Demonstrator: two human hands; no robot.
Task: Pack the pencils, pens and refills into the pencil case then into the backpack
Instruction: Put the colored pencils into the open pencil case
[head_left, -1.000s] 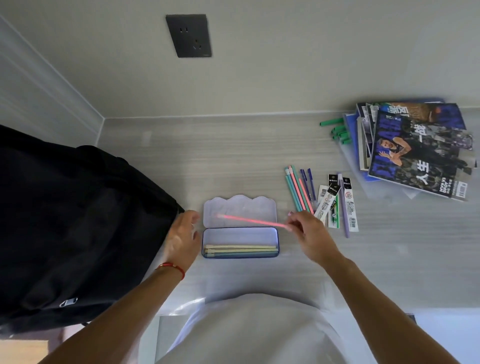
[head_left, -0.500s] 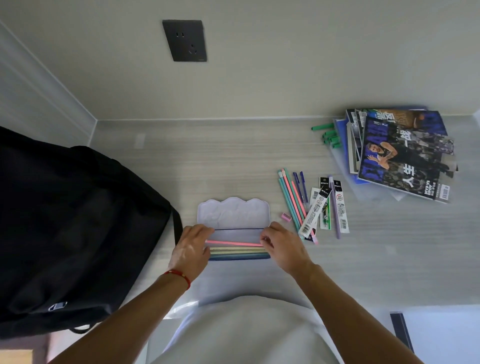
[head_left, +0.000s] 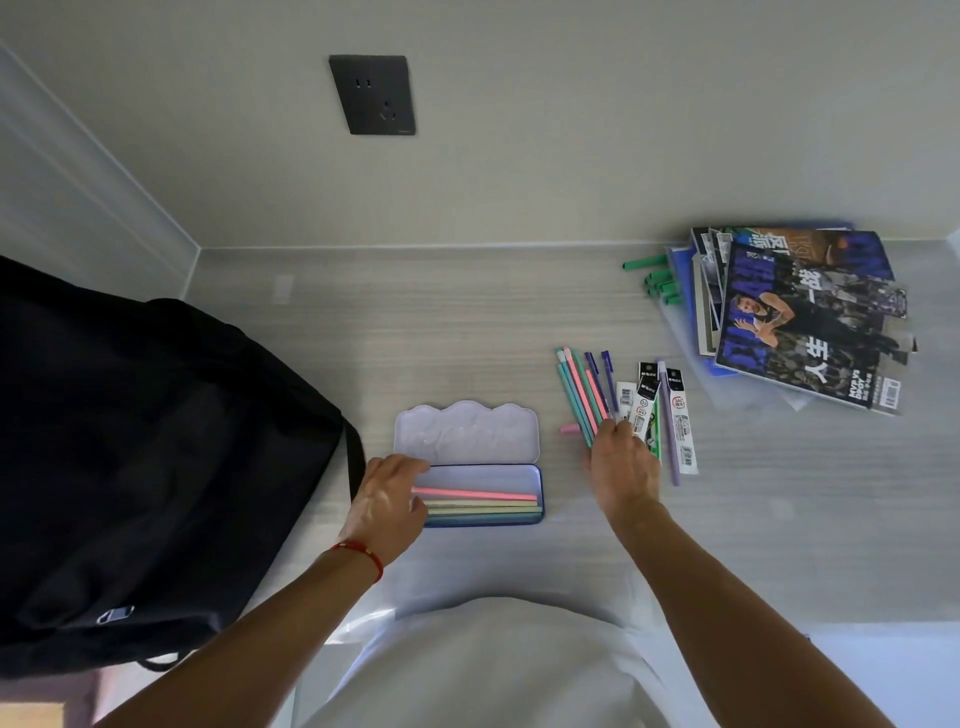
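The pencil case (head_left: 519, 475) lies open on the desk, lid (head_left: 465, 428) flat behind the tray. Several pencils lie in the tray, a pink pencil (head_left: 483, 494) on top. My left hand (head_left: 387, 501) rests on the tray's left end, fingers touching the pink pencil's tip. My right hand (head_left: 621, 467) reaches to the right, fingertips on the near ends of the loose pencils (head_left: 579, 395). Beside them lie two blue pens (head_left: 605, 376), a lilac pen (head_left: 666, 415) and packaged refills (head_left: 679, 423). The black backpack (head_left: 156, 467) stands at the left.
A small pink piece (head_left: 570, 428) lies between case and pencils. A stack of magazines (head_left: 805, 322) sits at the back right with green markers (head_left: 657, 278) beside it. A dark wall socket (head_left: 371, 93) is on the wall behind the desk.
The pink pencil went from my right hand into the case. My right hand then moved right to the loose pencils. My left hand stays at the case's left end.
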